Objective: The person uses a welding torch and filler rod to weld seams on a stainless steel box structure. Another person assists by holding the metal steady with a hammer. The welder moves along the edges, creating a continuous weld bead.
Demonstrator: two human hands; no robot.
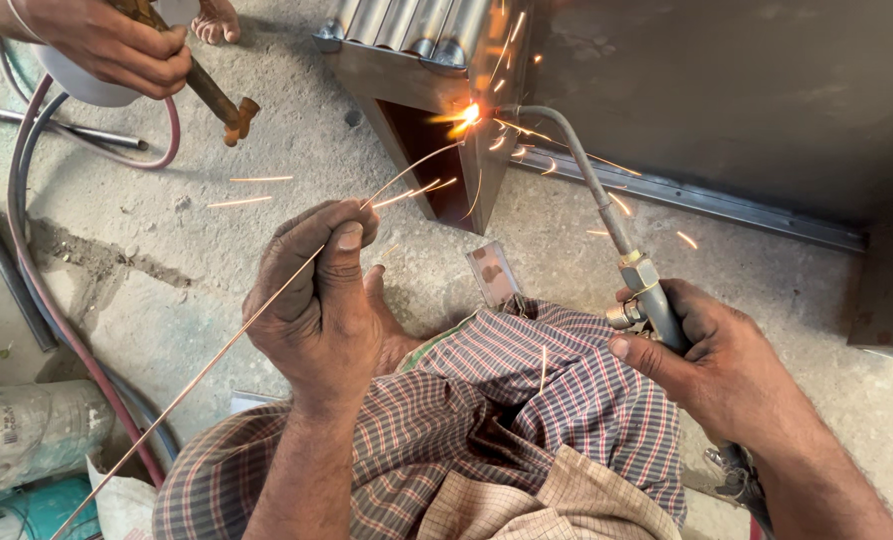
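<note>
Your left hand [316, 300] pinches a thin coppery filler rod [216, 350], smooth and faintly shiny. The torch [606, 215] in your right hand [716, 365] is dull grey metal tube with brass-looking fittings. At 12 o'clock the steel frame [436, 110] looks matt and scuffed. The concrete floor [266, 150] is rough and gritty, and your checked cloth [486, 410] is soft woven cotton.

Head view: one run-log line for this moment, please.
left hand: pinches filler rod | right hand: grips torch | flame at metal frame, sparks flying
</note>
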